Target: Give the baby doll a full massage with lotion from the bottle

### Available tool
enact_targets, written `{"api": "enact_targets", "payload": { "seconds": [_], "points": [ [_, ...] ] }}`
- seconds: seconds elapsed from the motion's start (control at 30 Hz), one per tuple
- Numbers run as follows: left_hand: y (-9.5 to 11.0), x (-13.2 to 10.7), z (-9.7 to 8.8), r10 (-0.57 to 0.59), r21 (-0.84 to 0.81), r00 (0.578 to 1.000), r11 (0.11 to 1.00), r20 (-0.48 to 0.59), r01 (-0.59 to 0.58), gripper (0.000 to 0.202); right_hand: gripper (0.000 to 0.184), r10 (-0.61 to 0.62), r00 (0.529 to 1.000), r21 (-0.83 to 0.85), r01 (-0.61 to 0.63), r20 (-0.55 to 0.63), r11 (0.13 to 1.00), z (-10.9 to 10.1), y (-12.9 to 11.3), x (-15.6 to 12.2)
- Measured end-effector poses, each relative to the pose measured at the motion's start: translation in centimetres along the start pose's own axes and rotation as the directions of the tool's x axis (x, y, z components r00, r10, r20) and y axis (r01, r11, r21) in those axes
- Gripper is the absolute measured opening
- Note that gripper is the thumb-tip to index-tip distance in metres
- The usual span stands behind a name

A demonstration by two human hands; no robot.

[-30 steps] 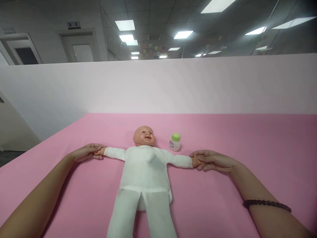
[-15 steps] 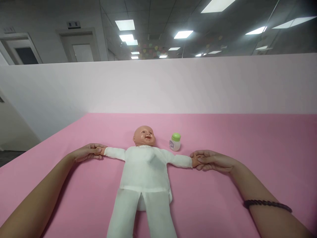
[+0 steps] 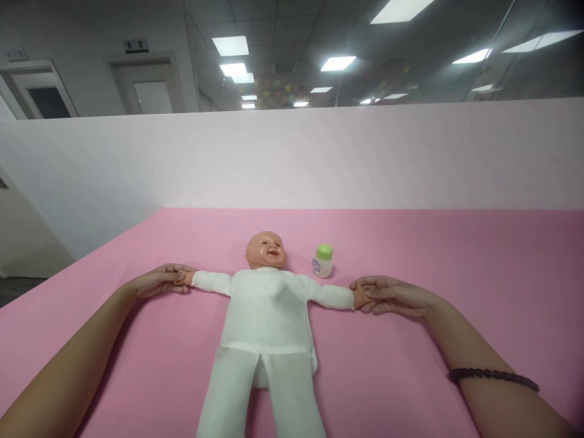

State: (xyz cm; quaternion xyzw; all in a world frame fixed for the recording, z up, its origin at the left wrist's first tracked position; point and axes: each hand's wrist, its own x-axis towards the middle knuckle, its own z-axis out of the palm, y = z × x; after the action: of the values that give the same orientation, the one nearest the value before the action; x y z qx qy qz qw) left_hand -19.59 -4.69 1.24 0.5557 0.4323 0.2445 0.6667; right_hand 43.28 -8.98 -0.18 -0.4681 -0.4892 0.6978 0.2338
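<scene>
Doll (image 3: 268,307): supine, bald, mouth open, white outfit (image 3: 267,331), arms outstretched
Left hand (image 3: 159,281): we're holding one doll hand (image 3: 186,278)
Right hand (image 3: 395,296): we're holding the other doll hand (image 3: 359,298)

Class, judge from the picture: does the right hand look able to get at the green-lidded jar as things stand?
Probably yes, after letting go: the right hand holds the doll's hand, but nothing visible blocks its way to the jar.

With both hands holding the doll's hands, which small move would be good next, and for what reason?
For the doll, perhaps fold both arms gently inward: they are spread wide, and the left hand and right hand hold its hands.
</scene>
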Motion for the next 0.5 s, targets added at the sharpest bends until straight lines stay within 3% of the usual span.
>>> {"api": "enact_targets", "payload": {
  "seconds": [0.5],
  "points": [
    [-0.53, 0.42, -0.33, -0.007, 0.038, 0.999, 0.999, -0.040, 0.008, 0.038, 0.043, 0.001, 1.000, -0.004, -0.002, -0.019, 1.000, -0.20, 0.26, 0.36]
  ]
}}
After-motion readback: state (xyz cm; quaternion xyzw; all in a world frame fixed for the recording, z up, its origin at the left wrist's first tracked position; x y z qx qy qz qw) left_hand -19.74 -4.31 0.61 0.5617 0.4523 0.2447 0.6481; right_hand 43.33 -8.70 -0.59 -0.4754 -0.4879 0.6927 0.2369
